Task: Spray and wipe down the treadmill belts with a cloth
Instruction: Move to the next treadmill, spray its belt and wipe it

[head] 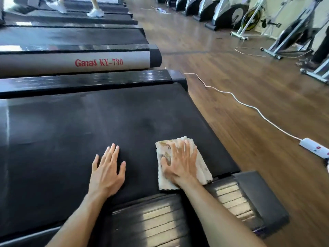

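Where the black belt (89, 132) nears its rear end, the folded cloth (185, 162) lies flat close to the near side rail (156, 221), with bare belt stretching left and ahead of it. Fingers spread, the right hand (179, 166) presses flat on the cloth, while the left hand (107, 172) rests open on the belt just beside it. Beyond the belt's end a white cord (249, 106) crosses the wood floor (249, 77) to a power strip (314, 147).
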Motion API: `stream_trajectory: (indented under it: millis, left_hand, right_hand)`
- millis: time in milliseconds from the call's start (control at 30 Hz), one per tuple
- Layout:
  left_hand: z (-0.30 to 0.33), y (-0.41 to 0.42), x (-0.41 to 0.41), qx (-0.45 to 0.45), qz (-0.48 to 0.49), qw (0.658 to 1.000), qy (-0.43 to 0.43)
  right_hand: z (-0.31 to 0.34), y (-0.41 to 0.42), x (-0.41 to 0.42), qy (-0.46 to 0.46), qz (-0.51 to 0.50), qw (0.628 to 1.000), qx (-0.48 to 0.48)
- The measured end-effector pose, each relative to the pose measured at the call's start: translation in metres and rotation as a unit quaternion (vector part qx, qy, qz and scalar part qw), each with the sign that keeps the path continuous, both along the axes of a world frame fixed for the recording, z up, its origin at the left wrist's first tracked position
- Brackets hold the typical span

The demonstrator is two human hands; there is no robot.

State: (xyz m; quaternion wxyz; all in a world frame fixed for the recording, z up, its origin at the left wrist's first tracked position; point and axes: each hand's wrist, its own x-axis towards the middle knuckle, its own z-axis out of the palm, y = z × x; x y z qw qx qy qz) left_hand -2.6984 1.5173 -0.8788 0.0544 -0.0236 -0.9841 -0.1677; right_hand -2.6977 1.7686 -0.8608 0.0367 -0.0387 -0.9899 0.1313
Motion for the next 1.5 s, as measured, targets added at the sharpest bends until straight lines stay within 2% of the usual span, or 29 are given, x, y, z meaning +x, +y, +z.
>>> stream_trajectory:
  millis: [167, 300, 500, 600, 700, 800, 867, 967, 1033, 1133, 1233, 1333, 1400, 1500]
  left_hand:
    - [-0.006, 0.0, -0.002, -0.032, 0.003, 0.999, -0.003]
    - [-0.004, 0.0, -0.001, -0.056, 0.0, 0.998, -0.012]
    - [-0.001, 0.001, -0.001, -0.056, 0.002, 0.998, -0.026]
    - [-0.003, 0.0, -0.001, -0.057, 0.0, 0.998, -0.026]
    - [-0.003, 0.001, -0.002, -0.052, 0.005, 0.998, -0.024]
    - [-0.006, 0.0, -0.004, -0.05, 0.004, 0.999, -0.02]
    - [-0.005, 0.001, -0.002, -0.045, 0.005, 0.999, -0.017]
    - [-0.002, 0.0, -0.003, -0.046, 0.01, 0.999, -0.021]
    - [-0.002, 0.0, -0.003, -0.048, 0.008, 0.999, -0.025]
    - [-0.002, 0.001, -0.002, -0.044, 0.011, 0.999, -0.02]
    - [-0.002, 0.001, -0.003, -0.047, 0.01, 0.999, -0.019]
    - [-0.002, 0.002, -0.003, -0.045, 0.014, 0.999, -0.022]
    - [0.0, 0.003, -0.002, -0.042, 0.014, 0.999, -0.023]
    - [0.001, 0.002, -0.002, -0.044, 0.015, 0.999, -0.018]
  right_hand:
    - [-0.007, -0.002, -0.01, -0.048, -0.009, 0.998, 0.044]
    - [-0.003, -0.019, -0.016, -0.03, -0.003, 0.999, 0.041]
    - [-0.004, -0.035, 0.002, -0.015, 0.135, 0.99, 0.033]
    - [-0.011, -0.008, 0.006, -0.022, 0.103, 0.994, 0.028]
    - [-0.009, 0.012, -0.024, -0.029, 0.035, 0.998, 0.047]
    - [-0.005, -0.005, -0.061, -0.054, -0.006, 0.997, 0.053]
    - [-0.004, -0.033, -0.065, -0.051, 0.01, 0.998, 0.036]
    - [-0.004, -0.066, -0.041, -0.027, 0.111, 0.993, 0.02]
    - [-0.007, -0.057, -0.009, -0.005, 0.156, 0.988, 0.014]
    - [-0.009, -0.017, 0.011, 0.002, 0.121, 0.993, 0.003]
    - [-0.008, 0.009, -0.023, -0.037, 0.056, 0.997, 0.032]
    - [-0.004, -0.005, -0.066, -0.047, 0.032, 0.996, 0.065]
    - [-0.005, -0.028, -0.074, -0.05, 0.046, 0.997, 0.048]
    - [-0.006, -0.058, -0.046, -0.02, 0.132, 0.991, 0.025]
